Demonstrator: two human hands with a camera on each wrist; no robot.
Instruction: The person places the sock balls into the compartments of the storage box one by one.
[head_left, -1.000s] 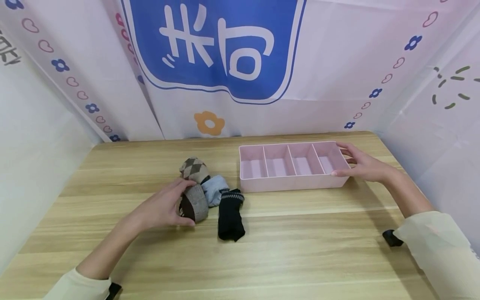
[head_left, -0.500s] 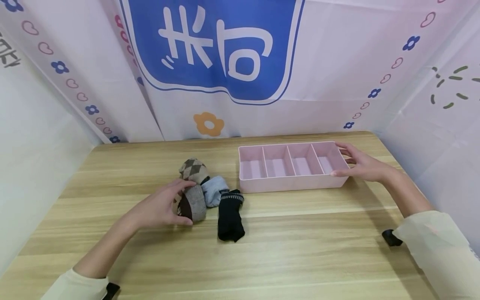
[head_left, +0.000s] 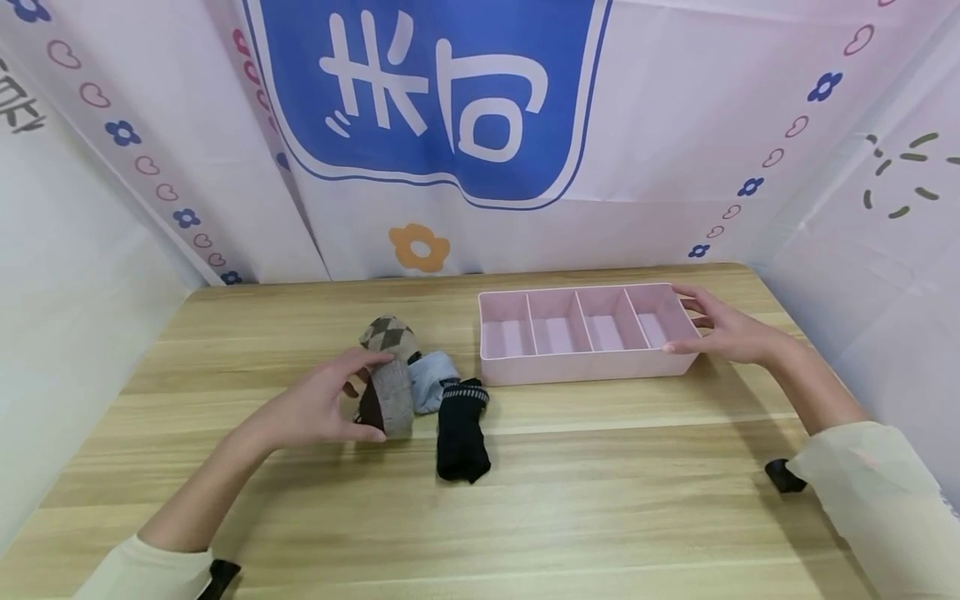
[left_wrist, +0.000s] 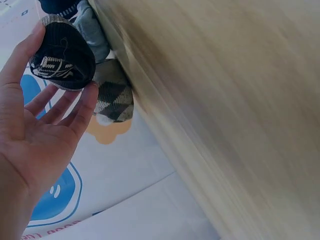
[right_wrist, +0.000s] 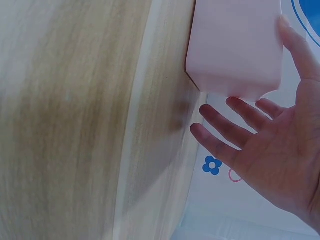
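The left hand (head_left: 318, 408) has thumb and fingertips (left_wrist: 90, 92) pinched around a rolled brown sock (head_left: 386, 400), tipped up at the table (head_left: 600, 467) beside the argyle roll (head_left: 387, 335), the pale blue roll (head_left: 431, 379) and the black sock (head_left: 461, 429). The right hand (head_left: 723, 333) rests with fingers straight and spread against the right end of the pink tray (head_left: 585, 364) (all four slots look bare). The pinch seems light, so the roll may well slip or unroll, or nudge its neighbours.
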